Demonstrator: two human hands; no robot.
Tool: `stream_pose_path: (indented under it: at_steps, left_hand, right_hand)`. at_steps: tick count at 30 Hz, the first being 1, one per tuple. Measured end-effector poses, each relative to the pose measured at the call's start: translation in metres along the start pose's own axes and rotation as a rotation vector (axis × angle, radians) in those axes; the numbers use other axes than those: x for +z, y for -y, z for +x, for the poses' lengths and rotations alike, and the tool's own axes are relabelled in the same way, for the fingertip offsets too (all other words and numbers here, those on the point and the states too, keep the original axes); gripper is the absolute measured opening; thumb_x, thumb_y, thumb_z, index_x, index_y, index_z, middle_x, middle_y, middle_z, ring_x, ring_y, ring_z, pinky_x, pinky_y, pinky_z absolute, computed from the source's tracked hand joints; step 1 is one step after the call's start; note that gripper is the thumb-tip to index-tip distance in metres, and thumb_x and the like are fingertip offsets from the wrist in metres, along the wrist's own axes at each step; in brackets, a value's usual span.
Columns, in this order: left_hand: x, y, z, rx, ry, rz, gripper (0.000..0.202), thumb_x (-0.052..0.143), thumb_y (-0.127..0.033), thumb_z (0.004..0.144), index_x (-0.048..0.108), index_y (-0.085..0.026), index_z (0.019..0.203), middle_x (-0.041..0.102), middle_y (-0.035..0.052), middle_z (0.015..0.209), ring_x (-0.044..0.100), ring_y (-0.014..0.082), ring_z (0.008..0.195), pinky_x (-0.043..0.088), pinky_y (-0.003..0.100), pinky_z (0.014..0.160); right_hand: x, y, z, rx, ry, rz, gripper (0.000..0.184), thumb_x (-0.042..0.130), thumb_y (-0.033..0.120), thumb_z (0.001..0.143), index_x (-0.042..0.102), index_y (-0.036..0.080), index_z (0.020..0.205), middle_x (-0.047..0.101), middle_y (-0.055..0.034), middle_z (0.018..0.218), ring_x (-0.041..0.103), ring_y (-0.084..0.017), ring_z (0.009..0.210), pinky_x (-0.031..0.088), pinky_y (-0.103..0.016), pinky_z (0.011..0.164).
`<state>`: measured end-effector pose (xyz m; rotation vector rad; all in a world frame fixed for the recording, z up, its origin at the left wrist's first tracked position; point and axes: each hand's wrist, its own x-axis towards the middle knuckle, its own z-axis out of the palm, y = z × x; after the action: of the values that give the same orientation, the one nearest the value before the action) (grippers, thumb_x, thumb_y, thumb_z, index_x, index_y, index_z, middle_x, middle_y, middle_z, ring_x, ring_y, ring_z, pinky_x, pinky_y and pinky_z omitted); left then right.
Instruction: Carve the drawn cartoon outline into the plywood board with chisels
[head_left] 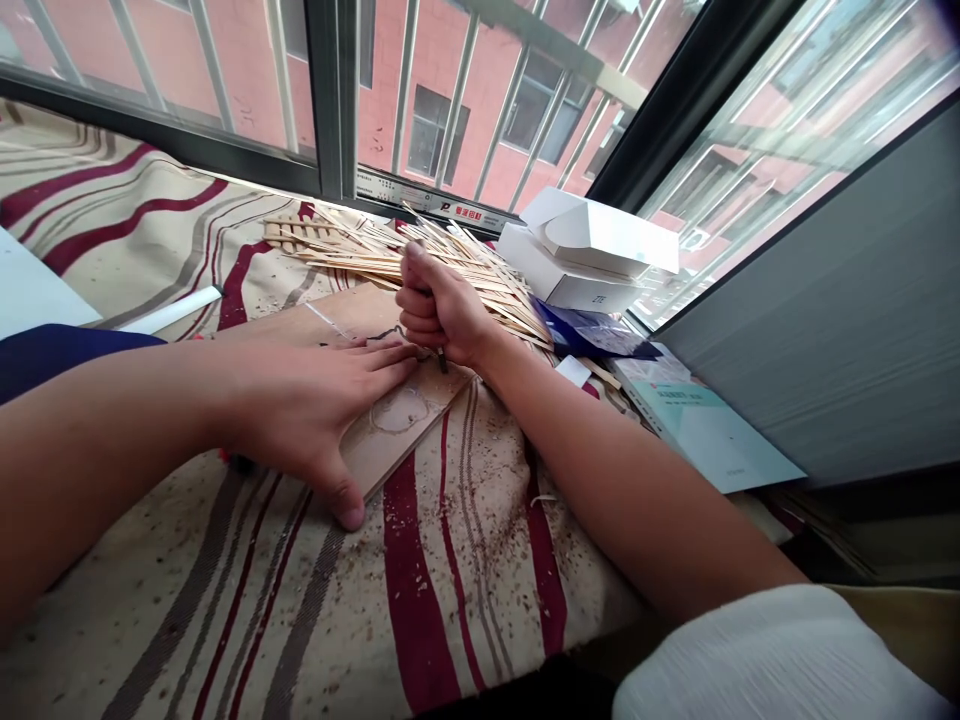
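My left hand lies flat across a brown wooden board, fingers stretched out and thumb spread over its near edge. Curled into an upright fist, my right hand grips a slim carving tool. Only its dark lower end shows below the fist, pointing down at the board; the handle is hidden in the fingers. Drawn or cut outlines mark the board's face, and a dark curved line runs near my left fingertips. Under my left wrist, a small red and black thing is mostly covered.
Thin wooden sticks lie heaped by the window. A white box and a pale green book sit at the right. Wood chips are scattered over the striped cloth. A white strip lies left.
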<state>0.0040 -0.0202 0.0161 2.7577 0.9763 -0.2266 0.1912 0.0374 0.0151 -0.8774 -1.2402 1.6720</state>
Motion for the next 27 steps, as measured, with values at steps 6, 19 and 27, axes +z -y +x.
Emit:
stream_pose_path:
  at_steps: [6, 19, 27]
  left_hand:
    - [-0.007, 0.000, 0.002, 0.037, 0.047, -0.020, 0.162, 0.083, -0.087, 0.052, 0.009, -0.011, 0.175, 0.008, 0.0225, 0.181, 0.014, 0.0464, 0.166, 0.019, 0.051, 0.134]
    - [-0.003, 0.002, -0.001, -0.045, 0.128, 0.056, 0.159, 0.072, -0.095, 0.062, 0.001, -0.008, 0.174, -0.006, 0.0210, 0.179, 0.001, 0.0418, 0.168, 0.016, 0.050, 0.134]
    - [0.004, 0.007, -0.002, -0.020, 0.105, 0.060, 0.158, 0.070, -0.097, 0.065, -0.003, -0.007, 0.173, -0.009, 0.0230, 0.178, -0.002, 0.0402, 0.168, 0.013, 0.052, 0.135]
  right_hand:
    - [0.001, -0.009, -0.004, -0.081, -0.179, 0.063, 0.052, 0.046, 0.054, 0.112, 0.028, 0.026, 0.072, 0.023, 0.0126, 0.049, 0.013, -0.006, 0.040, 0.013, -0.017, 0.037]
    - [-0.012, 0.014, -0.011, -0.190, -0.075, 0.193, 0.054, 0.043, 0.056, 0.113, 0.030, 0.025, 0.070, 0.019, 0.0124, 0.050, 0.007, -0.007, 0.043, 0.010, -0.019, 0.037]
    - [0.000, 0.004, -0.004, -0.193, -0.083, 0.099, 0.053, 0.047, 0.048, 0.113, 0.027, 0.026, 0.070, 0.020, 0.0116, 0.050, 0.010, -0.006, 0.043, 0.011, -0.019, 0.037]
